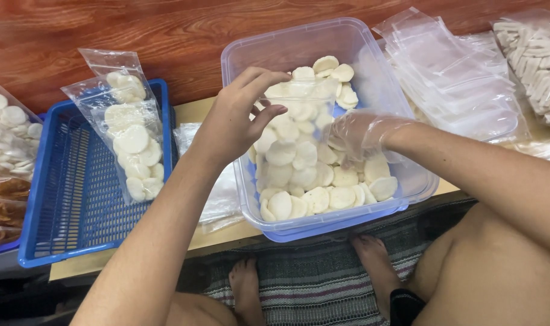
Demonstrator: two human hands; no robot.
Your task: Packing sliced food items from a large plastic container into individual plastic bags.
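My bare left hand (233, 121) pinches a thin clear plastic bag (290, 142) over the clear rectangular tub (287, 48) of flat white discs (341, 196); my gloved right hand (356, 134) clasps discs inside.

Left hand (233, 121) pinches a clear bag (290, 130) open over the tub (299, 45); the gloved right hand (359, 134), beside that grip, holds white discs (341, 196).

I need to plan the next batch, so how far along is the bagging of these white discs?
Done: two filled bags stand in the blue basket. In hand: the left hand holds a clear bag open over the plastic tub, while the gloved right hand is down among the discs. Left: the tub still holds many white discs, and a stack of empty bags waits.
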